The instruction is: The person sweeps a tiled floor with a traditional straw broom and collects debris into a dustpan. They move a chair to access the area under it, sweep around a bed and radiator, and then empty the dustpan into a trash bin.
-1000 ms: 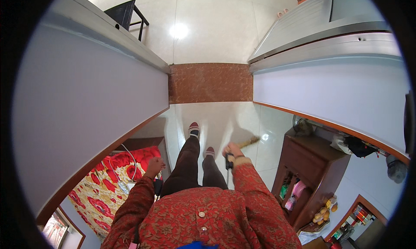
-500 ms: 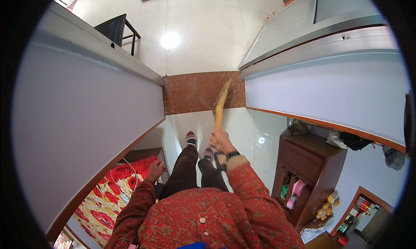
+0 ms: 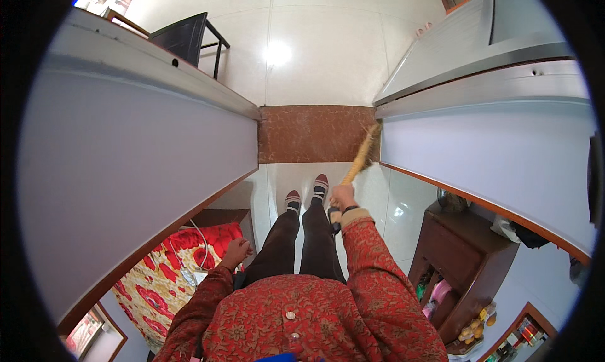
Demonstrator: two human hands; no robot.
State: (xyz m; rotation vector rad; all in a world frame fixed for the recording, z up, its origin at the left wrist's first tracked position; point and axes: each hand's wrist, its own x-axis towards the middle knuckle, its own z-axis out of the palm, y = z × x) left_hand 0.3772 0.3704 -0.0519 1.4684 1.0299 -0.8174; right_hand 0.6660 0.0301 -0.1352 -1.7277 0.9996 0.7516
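Observation:
My right hand (image 3: 343, 195) is closed around a short straw broom (image 3: 361, 159). The broom slants up and to the right, with its frayed tip at the right end of the reddish-brown door threshold (image 3: 302, 135), close by the foot of the right-hand wall. Part of its bristle side is smeared by motion. Beside my left thigh hangs my left hand (image 3: 237, 252), fingers curled in and nothing seen in them. It is nearest to a bed with a red floral cover (image 3: 179, 255).
White walls flank the doorway: a left wall (image 3: 151, 148) and a right wall (image 3: 485, 132). Beyond the threshold, a black chair (image 3: 183, 40) stands at left on pale tiles. A brown wooden cabinet (image 3: 469, 252) is at my right, with yellow fruit (image 3: 472, 330) beside it.
My right hand and the broom have swung right along the threshold. My right foot has stepped forward past the left. The left hand stays low beside my thigh.

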